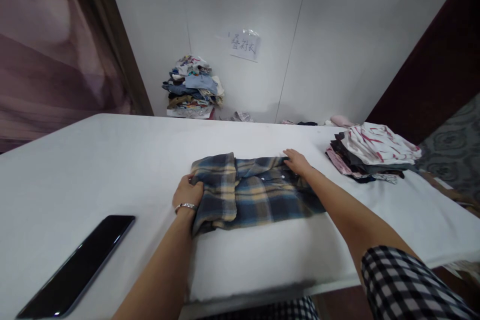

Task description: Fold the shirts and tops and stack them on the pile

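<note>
A blue, grey and yellow plaid shirt (262, 195) lies on the white table (157, 160) in front of me. Its left end is folded over toward the middle, and a few white buttons show along the upper part. My left hand (188, 193), with a silver bracelet at the wrist, is closed on the shirt's left edge, thumb on top; its other fingers are partly hidden. At the far right corner, my right hand (297, 162) rests flat on the shirt with its fingers stretched out. My right forearm covers the shirt's right end.
A black phone (80, 265) lies at the table's near left. To the right sits a stack of folded clothes (375, 152). Beyond the far edge, a tall clothes pile (195, 87) stands by the wall, where a handwritten paper sign (244, 45) hangs.
</note>
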A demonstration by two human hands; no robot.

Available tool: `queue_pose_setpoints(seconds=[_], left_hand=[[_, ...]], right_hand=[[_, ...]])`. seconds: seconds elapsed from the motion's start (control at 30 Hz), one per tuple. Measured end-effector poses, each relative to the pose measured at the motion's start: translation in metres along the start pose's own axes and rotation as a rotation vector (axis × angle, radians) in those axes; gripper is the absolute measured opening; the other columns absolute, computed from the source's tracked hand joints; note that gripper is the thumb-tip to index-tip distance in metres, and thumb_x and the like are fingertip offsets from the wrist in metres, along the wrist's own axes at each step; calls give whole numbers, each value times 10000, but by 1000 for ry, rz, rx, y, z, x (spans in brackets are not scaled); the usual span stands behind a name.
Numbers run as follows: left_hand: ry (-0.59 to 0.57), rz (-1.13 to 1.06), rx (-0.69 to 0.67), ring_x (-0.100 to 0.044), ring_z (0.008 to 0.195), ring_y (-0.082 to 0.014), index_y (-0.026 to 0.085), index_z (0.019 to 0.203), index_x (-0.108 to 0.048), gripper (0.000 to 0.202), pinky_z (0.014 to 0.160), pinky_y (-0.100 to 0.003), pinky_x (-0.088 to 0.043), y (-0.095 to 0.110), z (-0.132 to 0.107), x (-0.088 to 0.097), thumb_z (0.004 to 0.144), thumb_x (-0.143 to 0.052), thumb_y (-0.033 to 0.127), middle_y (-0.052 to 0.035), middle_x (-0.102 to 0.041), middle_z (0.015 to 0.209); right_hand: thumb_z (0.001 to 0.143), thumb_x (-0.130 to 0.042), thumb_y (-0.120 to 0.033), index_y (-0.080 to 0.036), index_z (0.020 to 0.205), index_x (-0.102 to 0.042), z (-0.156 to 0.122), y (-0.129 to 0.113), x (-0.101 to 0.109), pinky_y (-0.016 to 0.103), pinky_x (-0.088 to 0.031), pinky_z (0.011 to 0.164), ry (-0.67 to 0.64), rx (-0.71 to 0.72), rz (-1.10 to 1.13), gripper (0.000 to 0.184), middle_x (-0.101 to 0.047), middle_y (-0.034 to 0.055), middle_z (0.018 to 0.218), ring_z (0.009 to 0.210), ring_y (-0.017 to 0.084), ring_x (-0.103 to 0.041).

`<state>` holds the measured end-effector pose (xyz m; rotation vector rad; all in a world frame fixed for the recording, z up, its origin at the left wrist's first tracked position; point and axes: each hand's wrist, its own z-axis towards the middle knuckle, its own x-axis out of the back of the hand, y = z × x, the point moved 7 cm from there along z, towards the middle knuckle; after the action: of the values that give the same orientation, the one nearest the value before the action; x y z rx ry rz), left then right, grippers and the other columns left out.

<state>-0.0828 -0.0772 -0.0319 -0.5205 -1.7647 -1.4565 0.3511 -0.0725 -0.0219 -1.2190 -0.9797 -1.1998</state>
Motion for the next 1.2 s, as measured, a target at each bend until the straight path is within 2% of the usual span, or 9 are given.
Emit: queue_pose_setpoints(seconds=[0.17, 0.3, 0.47, 0.57, 0.67, 0.77, 1.03, 1.13, 1.2], left_hand=[[4, -1, -1, -630, 998, -331, 228, 1216, -557, 472, 818, -426, -482, -1, 3, -1, 755, -545, 329, -133, -671, 1106], [-13, 10, -6, -635, 978, -324, 235, 1211, -555, 455, 807, -422, -488, -1, 3, -2, 767, -527, 332, -121, -679, 1069], [10, 0, -19, -635, 977, -336, 232, 1186, -569, 455, 808, -441, -488, 1, 4, 0, 741, -561, 326, -130, -679, 1080], [2, -1, -16, -628, 1001, -342, 222, 1193, -569, 463, 823, -445, -486, 2, 3, 0, 744, -557, 333, -139, -670, 1108], [2, 14, -10, -627, 1005, -353, 214, 1213, -564, 479, 818, -454, -489, 3, 3, 1, 751, -546, 338, -149, -666, 1119], [-4, 20, -8, -627, 1006, -354, 213, 1228, -558, 489, 820, -454, -490, 3, 3, 1, 755, -543, 336, -147, -669, 1113], [-30, 34, -3, -613, 1050, -338, 218, 1254, -535, 486, 855, -433, -479, 3, 2, -1, 783, -510, 336, -147, -649, 1163], [-25, 23, -3, -616, 1046, -335, 212, 1248, -536, 482, 852, -429, -480, 3, 2, -2, 780, -514, 327, -149, -649, 1161], [-19, 10, -10, -615, 1049, -330, 205, 1245, -538, 485, 856, -422, -478, 3, 2, -2, 774, -524, 320, -148, -648, 1165]], right_hand=[[911, -471, -383, -211, 1381, -445, -21, -15, -23, 498, -233, 1106, -116, 34, 4, 501, -356, 113, 1494, 1391, 283, -282], [932, -423, -405, -205, 1386, -433, -33, -10, -16, 526, -209, 1098, 8, -44, -3, 496, -303, 123, 1519, 1413, 294, -218], [938, -382, -302, -202, 1243, -594, -44, 44, 16, 360, -347, 1026, 126, -324, 53, 384, -525, 105, 1370, 1278, 230, -451], [909, -405, -263, -164, 1095, -692, -45, 75, 28, 277, -432, 875, 91, -443, 64, 356, -678, 116, 1148, 1080, 221, -604], [875, -474, -313, -171, 996, -731, -41, 86, 27, 240, -443, 771, 47, -487, 71, 317, -721, 97, 1030, 980, 210, -647], [821, -554, -389, -166, 977, -731, -39, 84, 20, 247, -447, 724, 19, -542, 67, 325, -721, 110, 1012, 964, 232, -652], [816, -542, -260, -122, 1057, -682, -60, 81, 22, 344, -477, 753, 23, -639, 47, 310, -680, 190, 1083, 1024, 314, -632], [844, -531, -269, -156, 1224, -598, -54, 53, 30, 362, -427, 930, 63, -510, 48, 402, -588, 163, 1278, 1198, 288, -527], [856, -533, -283, -171, 1260, -572, -47, 11, 30, 339, -371, 1018, 102, -331, 146, 421, -550, 125, 1337, 1251, 243, -478]])
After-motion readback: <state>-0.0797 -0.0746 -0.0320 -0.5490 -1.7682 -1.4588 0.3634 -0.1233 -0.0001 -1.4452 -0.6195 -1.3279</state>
